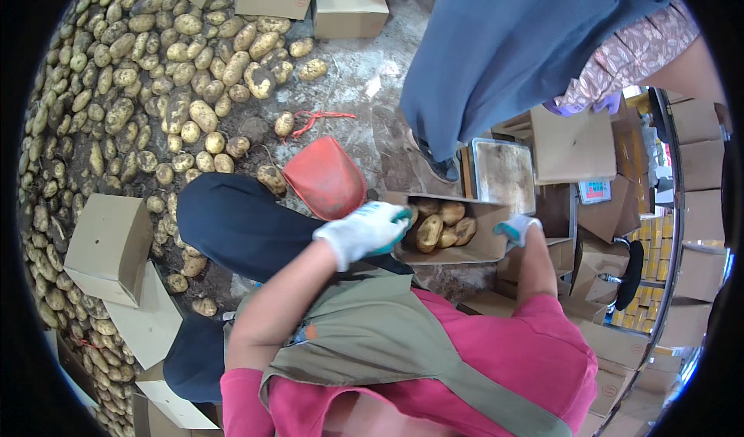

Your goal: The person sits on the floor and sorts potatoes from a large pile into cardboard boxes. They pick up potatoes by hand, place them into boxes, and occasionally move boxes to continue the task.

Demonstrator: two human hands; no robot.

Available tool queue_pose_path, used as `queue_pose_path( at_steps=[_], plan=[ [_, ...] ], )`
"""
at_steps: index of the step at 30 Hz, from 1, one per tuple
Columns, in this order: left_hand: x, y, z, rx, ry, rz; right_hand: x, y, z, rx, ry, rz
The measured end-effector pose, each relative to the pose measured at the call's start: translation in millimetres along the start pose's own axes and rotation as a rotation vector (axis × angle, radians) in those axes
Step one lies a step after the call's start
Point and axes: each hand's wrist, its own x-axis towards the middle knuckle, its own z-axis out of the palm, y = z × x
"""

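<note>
An open cardboard box (491, 227) with several potatoes (442, 224) inside stands in front of me. My right hand (519, 231), in a white and green work glove, grips the rim at its right end. At the opposite end is my left hand (372, 227), gloved alike, with its fingers curled at the box's edge. Blur and the glove hide whether those fingers hold the rim or a potato. A red plastic scoop (326, 178) lies just beyond my left hand, next to my dark-clothed knee (244, 222).
A large heap of potatoes (122, 76) spreads along the left. Cardboard boxes (107, 245) lie upturned on it. Right of my box is a platform scale (504, 172) with a keypad (594, 191). Another person in a blue apron (500, 47) stands close, purple-gloved hands at a carton (572, 143).
</note>
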Motion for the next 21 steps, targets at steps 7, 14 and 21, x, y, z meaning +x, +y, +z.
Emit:
queue_pose_path(
  at_steps=[7, 14, 21],
  plan=[
    [-155.8, 19.9, -100.7, -0.787, 1.01, 0.207, 37.4, -1.4, 16.5, -0.356, -0.059, 0.057],
    [-351.9, -37.6, -99.8, -0.302, 2.123, 0.15, -177.9, -314.6, -26.3, 0.517, -0.19, -1.481],
    [-497.5, -168.5, -34.8, -0.83, 2.423, -0.419, -334.5, -546.4, 78.2, 0.399, -0.943, -1.822]
  ],
)
